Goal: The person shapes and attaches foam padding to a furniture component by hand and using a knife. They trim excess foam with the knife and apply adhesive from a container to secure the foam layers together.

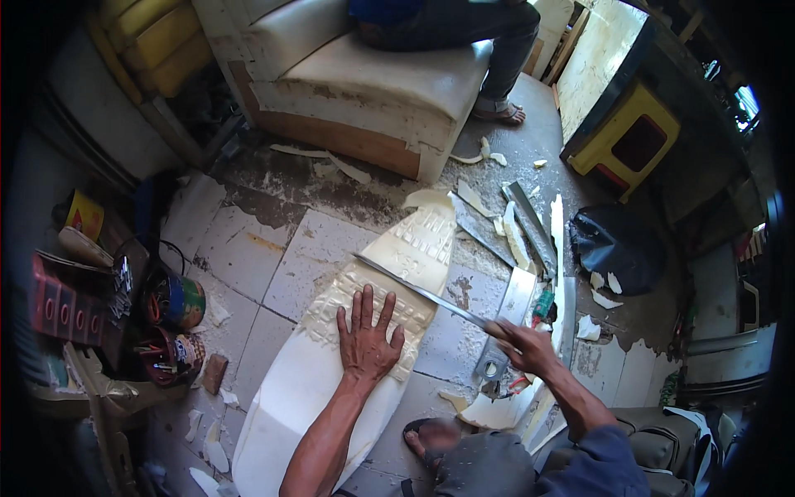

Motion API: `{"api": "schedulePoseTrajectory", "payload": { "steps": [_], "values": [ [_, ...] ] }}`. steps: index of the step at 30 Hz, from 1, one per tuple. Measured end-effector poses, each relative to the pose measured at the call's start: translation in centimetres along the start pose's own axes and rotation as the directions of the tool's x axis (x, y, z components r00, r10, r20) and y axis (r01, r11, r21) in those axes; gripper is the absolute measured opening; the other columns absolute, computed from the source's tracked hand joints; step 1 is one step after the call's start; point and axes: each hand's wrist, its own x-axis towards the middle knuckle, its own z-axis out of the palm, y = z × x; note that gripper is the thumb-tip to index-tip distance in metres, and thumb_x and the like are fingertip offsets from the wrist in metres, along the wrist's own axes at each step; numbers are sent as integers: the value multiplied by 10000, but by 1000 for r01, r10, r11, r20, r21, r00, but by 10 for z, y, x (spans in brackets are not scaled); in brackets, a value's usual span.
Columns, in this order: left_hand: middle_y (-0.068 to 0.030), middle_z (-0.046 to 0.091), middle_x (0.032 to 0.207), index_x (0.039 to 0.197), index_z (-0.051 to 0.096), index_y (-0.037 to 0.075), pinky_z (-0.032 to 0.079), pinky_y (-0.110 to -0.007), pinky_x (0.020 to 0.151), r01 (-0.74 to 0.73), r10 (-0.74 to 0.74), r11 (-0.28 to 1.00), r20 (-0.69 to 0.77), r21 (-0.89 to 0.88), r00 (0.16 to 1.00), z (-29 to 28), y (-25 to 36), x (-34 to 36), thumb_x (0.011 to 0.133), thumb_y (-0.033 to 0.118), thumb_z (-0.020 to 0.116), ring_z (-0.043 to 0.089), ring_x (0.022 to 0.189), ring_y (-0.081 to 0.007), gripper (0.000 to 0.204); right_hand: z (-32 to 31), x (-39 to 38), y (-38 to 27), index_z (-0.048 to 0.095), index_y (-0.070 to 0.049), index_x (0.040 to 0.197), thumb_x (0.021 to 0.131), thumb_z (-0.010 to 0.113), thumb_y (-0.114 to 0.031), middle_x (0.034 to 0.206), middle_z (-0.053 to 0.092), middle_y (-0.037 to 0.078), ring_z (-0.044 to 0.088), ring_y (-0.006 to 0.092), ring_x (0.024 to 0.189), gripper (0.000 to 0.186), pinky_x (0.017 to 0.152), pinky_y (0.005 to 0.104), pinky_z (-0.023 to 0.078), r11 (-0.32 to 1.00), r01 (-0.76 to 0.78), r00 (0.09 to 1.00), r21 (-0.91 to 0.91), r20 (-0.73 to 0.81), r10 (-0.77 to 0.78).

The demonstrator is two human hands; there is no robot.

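Note:
A long cream foam piece (290, 422) with raised patterns on its upper part lies on the tiled floor. My left hand (368, 340) rests flat on it, fingers spread and holding nothing. My right hand (526, 348) grips the handle end of a long, thin steel blade (418, 290), which crosses the patterned part just above my left fingers. Metal strips (517, 290) and a green-handled tool (542, 305) lie right of the foam, among pale offcuts (588, 330).
A person (505, 58) sits on a cream seat (373, 83) ahead. At left are containers of tools (170, 298) and a pink organiser (66, 311). A yellow panel (638, 128) and dark sheet (613, 244) are at right. Grey padded items (662, 447) lie lower right.

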Motion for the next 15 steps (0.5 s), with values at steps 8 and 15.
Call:
{"api": "schedulePoseTrajectory", "payload": {
  "steps": [8, 15],
  "values": [
    [-169, 179, 1693, 1619, 304, 293, 86, -621, 1228, -2, 2, 1000, -4, 27, 1000, -4, 4, 8, 971, 461, 505, 177, 1557, -346, 699, -27, -203, 62, 648, -115, 1329, 880, 716, -310, 888, 717, 164, 697, 370, 760, 493, 696, 450, 567, 818, -547, 837, -180, -125, 532],
    [-169, 188, 1689, 1621, 296, 273, 77, -617, 1232, -24, 28, 998, -57, 63, 998, -3, 1, 1, 976, 457, 505, 175, 1558, -346, 703, 21, -45, 1, 578, 35, 1342, 835, 769, -132, 1266, 559, 257, 559, 410, 1181, 567, 1048, 473, 448, 926, -367, 851, 85, -371, 371]
  ]
}}
